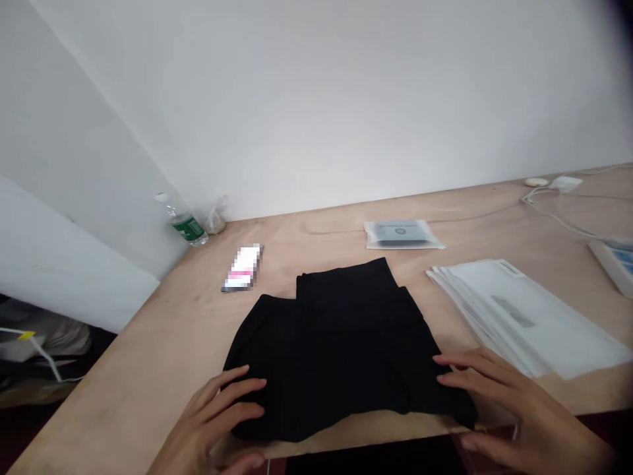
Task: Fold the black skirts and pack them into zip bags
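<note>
A black folded garment lies on the wooden table in front of me, its lower edge close to the table's front edge. Its exact kind does not show. My left hand rests its spread fingers on the garment's lower left side, the thumb apart from them near the table edge. On the other side, my right hand touches the garment's right edge with its fingertips. Its fingers are stretched and its thumb is held apart below the garment's corner. Neither hand is closed around the cloth.
Frosted plastic bags lie stacked at the right. A packed bag with something dark inside lies behind the garment. A phone, a green-labelled bottle and a small plastic bag are at back left. White cables cross the table.
</note>
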